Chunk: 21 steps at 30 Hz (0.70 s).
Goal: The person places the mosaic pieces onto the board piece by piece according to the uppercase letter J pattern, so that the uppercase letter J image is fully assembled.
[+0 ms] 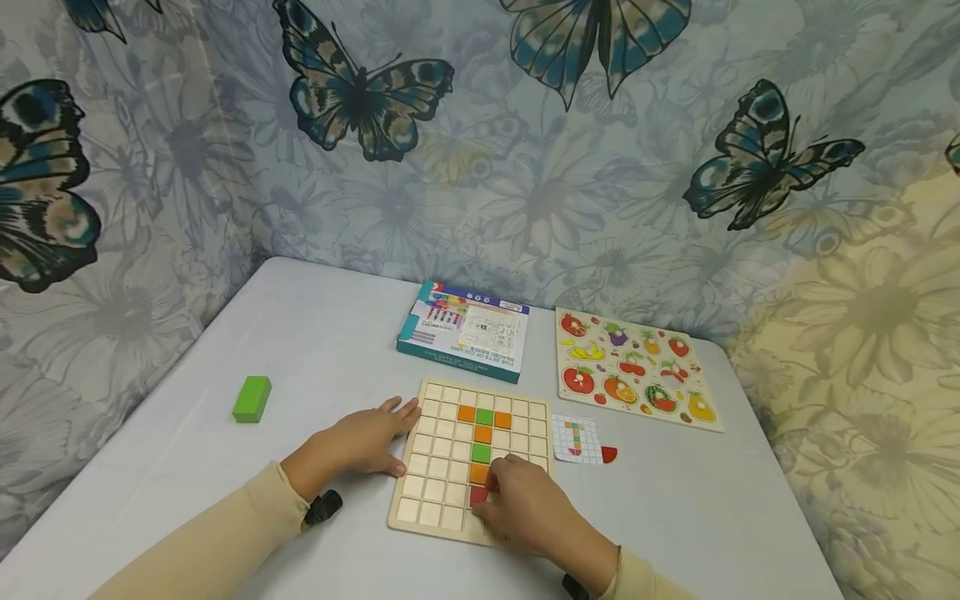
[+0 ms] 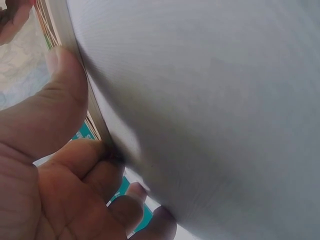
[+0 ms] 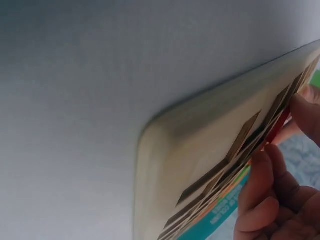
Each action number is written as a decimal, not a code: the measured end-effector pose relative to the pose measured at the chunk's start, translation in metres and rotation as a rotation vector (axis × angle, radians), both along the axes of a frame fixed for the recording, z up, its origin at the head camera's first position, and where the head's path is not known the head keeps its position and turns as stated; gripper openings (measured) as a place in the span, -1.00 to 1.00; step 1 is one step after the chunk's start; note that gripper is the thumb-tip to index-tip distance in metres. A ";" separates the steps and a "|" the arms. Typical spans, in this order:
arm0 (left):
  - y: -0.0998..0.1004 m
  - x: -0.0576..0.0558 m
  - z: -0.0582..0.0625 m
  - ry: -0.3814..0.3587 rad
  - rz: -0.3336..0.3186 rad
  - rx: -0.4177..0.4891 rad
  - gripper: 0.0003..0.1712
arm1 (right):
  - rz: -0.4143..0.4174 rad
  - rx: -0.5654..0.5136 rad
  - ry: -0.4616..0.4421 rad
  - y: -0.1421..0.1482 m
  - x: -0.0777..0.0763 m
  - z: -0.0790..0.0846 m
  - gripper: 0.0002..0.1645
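A wooden grid board [image 1: 408,508] lies on the table. Orange tiles [image 1: 483,434] and green tiles [image 1: 481,452] sit in its cells, forming a T with a long stem. Below the lowest orange tile is a red tile [image 1: 478,497], which my right hand [image 1: 528,504] pinches between thumb and fingers; the right wrist view shows its red edge [image 3: 278,126] between the fingertips. My left hand [image 1: 367,437] rests at the board's left edge, thumb and fingers spread apart. In the left wrist view, the thumb [image 2: 67,92] lies against that edge.
Right of the board are a small pattern card [image 1: 576,437] and a red quarter-round piece [image 1: 609,454]. Behind stand a flat box [image 1: 465,333] and a fruit puzzle board [image 1: 637,367], close to the wall. A green block [image 1: 252,400] lies at the left.
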<state>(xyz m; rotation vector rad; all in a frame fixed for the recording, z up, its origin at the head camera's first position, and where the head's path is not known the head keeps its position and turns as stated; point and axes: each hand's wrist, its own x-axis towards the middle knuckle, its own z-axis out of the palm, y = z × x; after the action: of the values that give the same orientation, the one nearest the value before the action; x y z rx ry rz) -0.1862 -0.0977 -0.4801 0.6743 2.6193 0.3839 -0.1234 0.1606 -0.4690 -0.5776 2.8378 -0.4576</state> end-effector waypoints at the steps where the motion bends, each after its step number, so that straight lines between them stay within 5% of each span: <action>1: 0.000 0.000 0.000 0.000 -0.001 0.001 0.07 | 0.000 -0.004 0.003 0.000 -0.001 0.000 -0.69; 21: 0.001 0.002 0.001 0.009 0.007 -0.009 0.07 | 0.078 0.010 0.052 -0.006 -0.012 0.001 -0.75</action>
<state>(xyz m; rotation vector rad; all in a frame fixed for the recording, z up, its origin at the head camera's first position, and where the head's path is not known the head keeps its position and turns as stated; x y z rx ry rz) -0.1846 -0.0964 -0.4792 0.6651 2.6310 0.3724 -0.1352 0.1541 -0.4676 -0.7051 2.8528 -0.4205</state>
